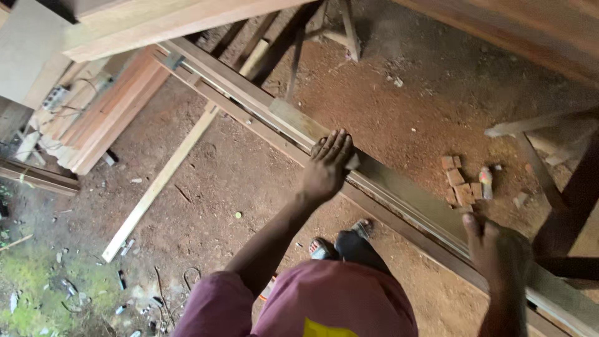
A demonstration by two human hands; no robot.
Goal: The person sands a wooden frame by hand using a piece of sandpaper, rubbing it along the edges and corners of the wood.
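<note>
Two hands rest on a long grey-brown wooden plank (pixel 399 187) that runs diagonally across the view, lying along a long dark timber frame (pixel 237 103). The left hand (pixel 327 165) lies flat on the plank's upper face, fingers together and pointing across it. The right hand (pixel 496 249), lower along the same plank, presses its top with fingers close; whether it grips the edge cannot be told. The plank looks smooth, dull and straight-edged. Beyond the plank lies a small heap of reddish brick pieces (pixel 457 184) on the red dirt floor (pixel 387 106). On the plank's near side a pale thin wooden batten (pixel 159 181) lies on open dirt, with stacked reddish boards (pixel 109 112) further off.
</note>
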